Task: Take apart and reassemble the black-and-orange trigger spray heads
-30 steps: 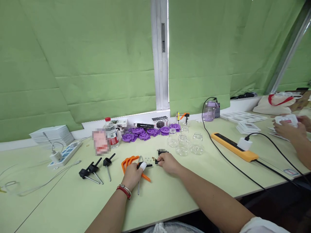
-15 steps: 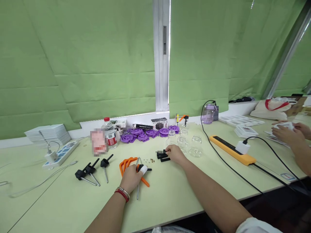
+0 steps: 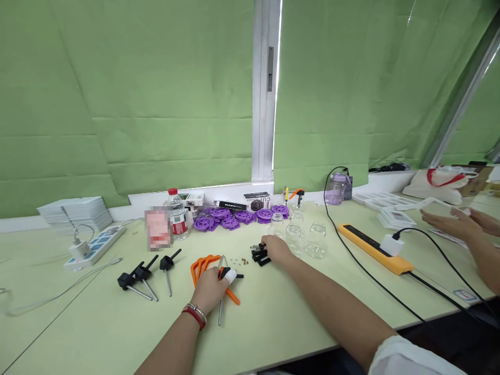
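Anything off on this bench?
One oddity: a white wrap on a digit of the left hand, standing out against the bare hand. No visible spill. The pink item beside the red-capped bottle is pixelated, so unclear.

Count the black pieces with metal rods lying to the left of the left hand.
3: the leftmost piece, the middle piece right next to it, and the third piece apart, nearest the left hand. The hand may hide others.

Plain green across the curtains [image 3: 172, 94] toward twelve o'clock, pale yellow-green over the tabletop [image 3: 273, 317]. Orange on the handles [image 3: 214, 257] at seven, black on the small parts [image 3: 259, 255] at six, purple on the discs [image 3: 243, 216], yellow-orange and black on the power strip [image 3: 365, 244] at four.
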`<state>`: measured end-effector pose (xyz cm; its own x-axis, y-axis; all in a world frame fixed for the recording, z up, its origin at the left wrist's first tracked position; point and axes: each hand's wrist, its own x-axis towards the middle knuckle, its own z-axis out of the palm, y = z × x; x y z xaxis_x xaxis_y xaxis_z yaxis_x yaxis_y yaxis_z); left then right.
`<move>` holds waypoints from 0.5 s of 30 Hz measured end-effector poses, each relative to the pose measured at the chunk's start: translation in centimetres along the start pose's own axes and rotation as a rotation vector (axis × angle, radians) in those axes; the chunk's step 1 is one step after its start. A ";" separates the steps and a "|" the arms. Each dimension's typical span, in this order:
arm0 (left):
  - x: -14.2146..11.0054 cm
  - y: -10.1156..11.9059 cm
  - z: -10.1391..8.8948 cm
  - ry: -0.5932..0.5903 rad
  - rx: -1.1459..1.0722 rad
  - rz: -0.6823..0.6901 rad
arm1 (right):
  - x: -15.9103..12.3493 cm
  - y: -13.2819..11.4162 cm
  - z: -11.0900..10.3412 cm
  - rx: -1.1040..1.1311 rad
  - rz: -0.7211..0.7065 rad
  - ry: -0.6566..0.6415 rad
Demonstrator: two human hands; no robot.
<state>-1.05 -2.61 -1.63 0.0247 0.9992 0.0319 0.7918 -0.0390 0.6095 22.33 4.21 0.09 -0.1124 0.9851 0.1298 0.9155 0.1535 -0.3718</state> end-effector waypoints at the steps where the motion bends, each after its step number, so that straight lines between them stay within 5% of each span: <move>1: 0.0 0.0 0.0 0.003 -0.004 0.002 | 0.0 0.0 0.0 -0.021 -0.012 -0.002; 15: 0.2 -0.2 0.1 0.000 0.001 0.003 | 0.5 -0.5 -1.7 -0.231 -0.082 -0.005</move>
<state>-1.09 -2.39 -1.85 0.0272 0.9990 0.0341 0.7923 -0.0424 0.6086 22.50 4.48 1.93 -0.1911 0.9707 0.1459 0.9673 0.2115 -0.1403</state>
